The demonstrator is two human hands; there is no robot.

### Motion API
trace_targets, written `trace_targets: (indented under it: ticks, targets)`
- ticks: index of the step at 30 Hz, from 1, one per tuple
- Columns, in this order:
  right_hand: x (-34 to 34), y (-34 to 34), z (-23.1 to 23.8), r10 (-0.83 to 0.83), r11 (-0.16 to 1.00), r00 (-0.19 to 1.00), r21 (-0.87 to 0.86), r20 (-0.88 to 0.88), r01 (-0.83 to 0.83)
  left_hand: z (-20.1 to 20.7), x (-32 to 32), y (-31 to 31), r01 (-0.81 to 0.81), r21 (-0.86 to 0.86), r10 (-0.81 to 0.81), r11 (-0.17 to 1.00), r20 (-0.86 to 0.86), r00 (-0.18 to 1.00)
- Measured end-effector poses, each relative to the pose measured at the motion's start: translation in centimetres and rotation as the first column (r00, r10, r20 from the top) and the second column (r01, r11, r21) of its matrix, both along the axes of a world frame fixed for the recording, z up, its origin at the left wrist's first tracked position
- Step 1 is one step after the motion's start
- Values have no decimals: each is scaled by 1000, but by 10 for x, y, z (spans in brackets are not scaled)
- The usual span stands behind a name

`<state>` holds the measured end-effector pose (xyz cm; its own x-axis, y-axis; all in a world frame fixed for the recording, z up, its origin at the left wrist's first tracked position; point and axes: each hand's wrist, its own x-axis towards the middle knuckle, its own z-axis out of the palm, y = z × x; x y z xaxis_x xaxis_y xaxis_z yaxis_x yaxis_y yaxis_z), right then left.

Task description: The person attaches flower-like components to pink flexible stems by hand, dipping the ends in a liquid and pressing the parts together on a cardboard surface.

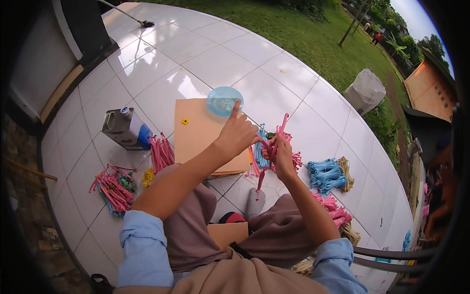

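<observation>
While both pinch it, pink strip [274, 142] spans left hand [238, 133] and right hand [283, 156].

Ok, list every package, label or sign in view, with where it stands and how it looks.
Metal can: on the white tiles left of the tan board, rectangular, grey with a blue label, small cap on top.
Round lid: on the board's far edge, clear blue plastic.
No signs or screens show.
</observation>
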<state>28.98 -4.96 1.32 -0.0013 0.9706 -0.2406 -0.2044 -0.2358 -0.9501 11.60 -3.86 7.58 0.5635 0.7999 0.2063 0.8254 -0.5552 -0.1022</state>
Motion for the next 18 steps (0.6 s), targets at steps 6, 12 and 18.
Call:
trace_targets:
  ticks: [6, 12, 18]
  targets:
    - [-5, 6, 28, 109, 992, 994, 71, 1, -109, -5, -1, 6, 151, -336, -18, 930, 368, 930]
    - [1, 12, 38, 361, 897, 891, 157, 273, -412, 5, -16, 24, 188, -596, 268, 781, 591, 761]
    - [-5, 33, 41, 513, 842, 849, 116, 130, -527, -9, -34, 38, 182, -598, 362, 781, 670, 648]
